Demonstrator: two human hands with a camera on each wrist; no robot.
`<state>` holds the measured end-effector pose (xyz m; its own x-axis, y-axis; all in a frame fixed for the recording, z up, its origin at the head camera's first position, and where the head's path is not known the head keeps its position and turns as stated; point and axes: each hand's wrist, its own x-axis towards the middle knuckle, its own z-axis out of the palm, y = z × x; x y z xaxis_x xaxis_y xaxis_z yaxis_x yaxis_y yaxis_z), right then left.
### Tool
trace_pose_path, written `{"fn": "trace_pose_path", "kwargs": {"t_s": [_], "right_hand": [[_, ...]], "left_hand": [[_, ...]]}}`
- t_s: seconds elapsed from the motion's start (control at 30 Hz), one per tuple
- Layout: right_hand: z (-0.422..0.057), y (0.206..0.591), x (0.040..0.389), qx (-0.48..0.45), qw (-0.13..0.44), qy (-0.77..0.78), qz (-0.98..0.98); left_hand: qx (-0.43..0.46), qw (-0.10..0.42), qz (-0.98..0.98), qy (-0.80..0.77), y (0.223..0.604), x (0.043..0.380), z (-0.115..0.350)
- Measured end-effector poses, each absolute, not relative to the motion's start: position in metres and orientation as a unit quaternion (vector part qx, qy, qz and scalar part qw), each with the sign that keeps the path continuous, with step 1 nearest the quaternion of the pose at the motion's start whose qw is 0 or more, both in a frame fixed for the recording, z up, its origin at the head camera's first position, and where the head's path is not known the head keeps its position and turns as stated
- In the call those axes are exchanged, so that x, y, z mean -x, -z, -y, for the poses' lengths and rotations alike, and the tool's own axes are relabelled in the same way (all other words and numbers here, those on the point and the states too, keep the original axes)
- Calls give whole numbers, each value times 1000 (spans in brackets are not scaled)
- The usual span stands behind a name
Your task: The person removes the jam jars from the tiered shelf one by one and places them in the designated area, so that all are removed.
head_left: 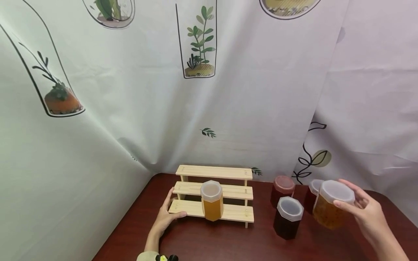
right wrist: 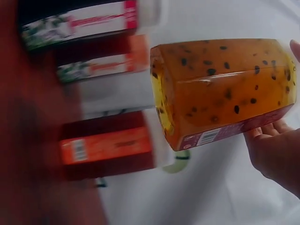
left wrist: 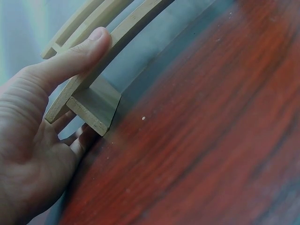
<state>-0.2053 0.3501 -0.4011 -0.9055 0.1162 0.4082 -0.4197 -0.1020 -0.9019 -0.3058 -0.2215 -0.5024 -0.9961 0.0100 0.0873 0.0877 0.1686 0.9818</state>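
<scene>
A small three-tier wooden display rack (head_left: 235, 213) stands on the table. My left hand (head_left: 164, 216) grips its left end, with the thumb (left wrist: 96, 43) over the lowest board and the other fingers partly hidden behind. On that lowest tier is a jar of amber-orange contents (head_left: 213, 208) with a whitish lid. At the right, my right hand (head_left: 367, 208) holds a jar of orange jam (head_left: 330, 214) near its pale lid, above the table. Dark seeds show through this jam jar (right wrist: 225, 89) in the right wrist view, along with a barcode label.
Next to the held jar stand a dark jar (head_left: 285, 224) with a whitish lid, a red-lidded jar (head_left: 282, 186) and a dark red jar (head_left: 310, 197), partly hidden. A plant-printed white cloth (head_left: 261, 90) hangs behind the reddish-brown table (head_left: 235, 243).
</scene>
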Motion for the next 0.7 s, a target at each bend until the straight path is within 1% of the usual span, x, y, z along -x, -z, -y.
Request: {"fn": "trace_pose_path", "kwargs": {"t_s": [0.23,0.47,0.57,0.7], "right_hand": [[-360,438,212,-143,158,-756,619],[-367,475,220,-94,120,-754,639],[-370,483,222,-88,117,-753,641],[-374,484,224,-81,116,-746,651]], "left_hand": [[32,27,761,648,502,305,221],[25,24,764,645,501,304,223],[27,23,764,644,501,305,222],[29,24,762,646,501,306,221]]}}
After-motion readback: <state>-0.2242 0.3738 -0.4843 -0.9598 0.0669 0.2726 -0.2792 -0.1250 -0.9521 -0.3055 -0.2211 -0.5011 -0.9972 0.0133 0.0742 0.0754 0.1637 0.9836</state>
